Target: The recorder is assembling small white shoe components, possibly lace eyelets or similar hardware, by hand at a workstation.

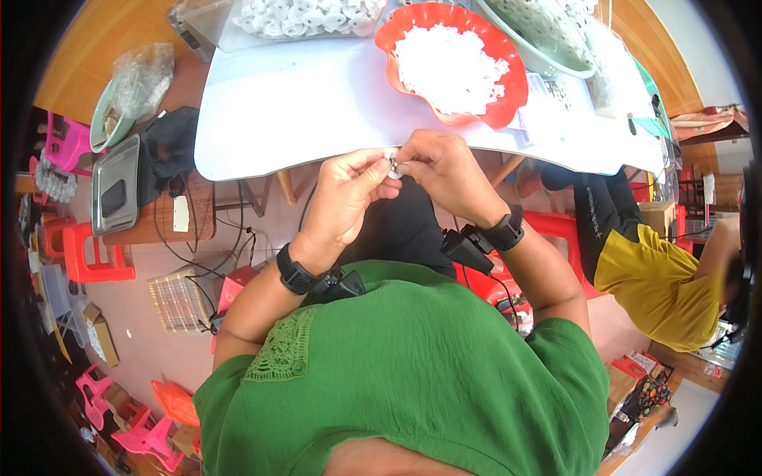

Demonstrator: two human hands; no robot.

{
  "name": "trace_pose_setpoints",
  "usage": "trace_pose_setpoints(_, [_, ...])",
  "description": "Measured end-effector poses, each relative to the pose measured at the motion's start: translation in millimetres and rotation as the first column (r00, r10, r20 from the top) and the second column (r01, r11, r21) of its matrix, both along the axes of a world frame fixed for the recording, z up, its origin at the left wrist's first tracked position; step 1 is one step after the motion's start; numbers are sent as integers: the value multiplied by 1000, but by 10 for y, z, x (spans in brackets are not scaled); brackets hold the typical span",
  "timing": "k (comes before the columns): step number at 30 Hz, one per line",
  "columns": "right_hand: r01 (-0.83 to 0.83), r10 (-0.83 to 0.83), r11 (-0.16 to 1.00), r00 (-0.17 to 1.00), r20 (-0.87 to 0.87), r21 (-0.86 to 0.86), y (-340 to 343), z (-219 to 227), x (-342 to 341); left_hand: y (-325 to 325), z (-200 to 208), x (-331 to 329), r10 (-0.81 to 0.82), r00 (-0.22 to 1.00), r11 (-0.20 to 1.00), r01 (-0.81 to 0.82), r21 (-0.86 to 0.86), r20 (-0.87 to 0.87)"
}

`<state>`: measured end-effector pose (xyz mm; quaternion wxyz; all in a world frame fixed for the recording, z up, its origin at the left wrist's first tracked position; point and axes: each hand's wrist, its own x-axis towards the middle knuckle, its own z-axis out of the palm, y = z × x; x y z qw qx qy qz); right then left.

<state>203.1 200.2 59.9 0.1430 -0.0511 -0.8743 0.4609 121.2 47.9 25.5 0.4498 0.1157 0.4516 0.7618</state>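
Observation:
My left hand (354, 186) and my right hand (444, 168) meet just off the near edge of the white table (294, 103). Between their fingertips is a small white piece with a dark metallic part (393, 163); its exact kind is too small to tell. Both hands pinch it, thumbs against forefingers. Beyond my right hand, a red scalloped bowl (512, 87) stands on the table, heaped with small white plastic pieces (448, 67).
A clear bag of round white parts (305, 17) lies at the table's far side. At far right is a pale green basin (548, 47). A metal tray (116, 186) rests on a brown side table at left. A person in a yellow shirt (659, 285) sits at right. Cables (230, 246) hang near red stools.

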Motion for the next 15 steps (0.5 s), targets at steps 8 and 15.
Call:
trace_pose_setpoints(8, [112, -46, 929, 980, 191, -353, 52, 35, -7, 8, 39, -11, -16, 1000, 997, 18, 75, -20])
trace_pose_setpoints(15, [84, 9, 897, 978, 208, -434, 79, -13, -2, -3, 43, 4, -14, 989, 998, 23, 57, -148])
